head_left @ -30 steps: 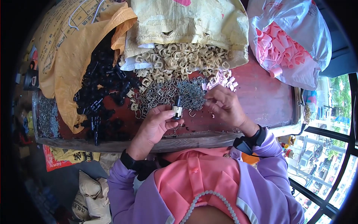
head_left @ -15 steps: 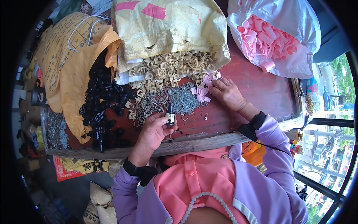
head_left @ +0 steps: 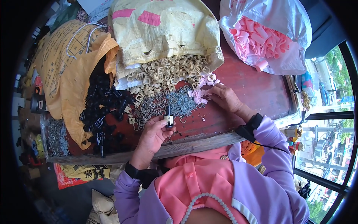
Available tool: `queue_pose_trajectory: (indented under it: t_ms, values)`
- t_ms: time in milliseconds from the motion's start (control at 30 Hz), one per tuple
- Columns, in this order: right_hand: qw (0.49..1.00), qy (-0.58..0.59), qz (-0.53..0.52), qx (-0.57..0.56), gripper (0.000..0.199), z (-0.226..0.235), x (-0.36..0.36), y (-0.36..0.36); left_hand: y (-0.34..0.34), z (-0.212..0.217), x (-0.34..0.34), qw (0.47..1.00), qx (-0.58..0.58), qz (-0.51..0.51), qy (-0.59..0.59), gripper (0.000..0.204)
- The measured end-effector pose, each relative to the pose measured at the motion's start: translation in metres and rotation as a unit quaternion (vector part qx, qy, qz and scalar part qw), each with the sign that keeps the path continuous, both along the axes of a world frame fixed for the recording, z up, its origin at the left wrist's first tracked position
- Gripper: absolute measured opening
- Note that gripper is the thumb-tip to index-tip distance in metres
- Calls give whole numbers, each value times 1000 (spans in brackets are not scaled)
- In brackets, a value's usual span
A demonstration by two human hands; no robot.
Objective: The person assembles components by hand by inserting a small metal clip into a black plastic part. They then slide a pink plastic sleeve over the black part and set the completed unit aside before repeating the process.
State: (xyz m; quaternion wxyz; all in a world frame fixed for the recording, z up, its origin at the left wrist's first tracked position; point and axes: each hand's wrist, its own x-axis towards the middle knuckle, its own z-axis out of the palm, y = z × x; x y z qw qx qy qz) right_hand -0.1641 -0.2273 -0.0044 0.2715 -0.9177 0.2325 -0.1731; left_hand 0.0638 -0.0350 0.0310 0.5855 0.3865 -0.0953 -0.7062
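Note:
My left hand [head_left: 152, 135] grips a small black cylindrical plastic part [head_left: 168, 110] between thumb and fingers, close to the table's near edge. A cream-coloured piece [head_left: 169, 120] sits around the middle of that part, which stands roughly upright. Farther right, my right hand [head_left: 228, 99] reaches to a little heap of pale pink plastic pieces [head_left: 197, 95], its fingertips bent together at them. Whatever those fingertips pinch is too small to make out. Between the hands lies a pile of small metal rings [head_left: 181, 103]. Cream square clips [head_left: 164, 75] are heaped behind the rings.
A yellowish sack [head_left: 167, 33] lies behind the clips. On the left, an orange woven sack [head_left: 61, 67] spills black plastic parts [head_left: 102, 99]. A white bag [head_left: 289, 61] at the far right holds pink curled tubes [head_left: 257, 37]. The red table [head_left: 257, 95] has a worn wooden front edge [head_left: 179, 148].
My right hand has shifted slightly, its fingers curling closer together at the pink pieces. The part in my left hand now shows its cream piece more plainly. The whole view has shifted a little.

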Motion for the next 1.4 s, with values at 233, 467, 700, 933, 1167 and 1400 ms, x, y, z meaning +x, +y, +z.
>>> queue_pose_trajectory:
  t_ms: [233,467,700,933,1167,1400]
  values:
    - [915,-140,-45,376,12,24,15,29,-3,2,-1,1000,-14,-3,-10,19]
    - [812,-204,-6,546,20,50,30,64,-10,7,-13,999,-30,-25,-14,19]
    - [798,-210,28,564,14,65,34,75,-19,10,-24,999,-23,-29,-25,19]
    - [947,-168,74,265,14,71,38,72,-24,6,-27,997,-26,-50,-46,20]
    - [962,-221,23,161,18,71,43,76,-26,13,-31,996,-32,-74,-21,21]
    - [960,-251,15,125,25,54,29,75,-35,17,-43,995,-42,-84,-19,22]
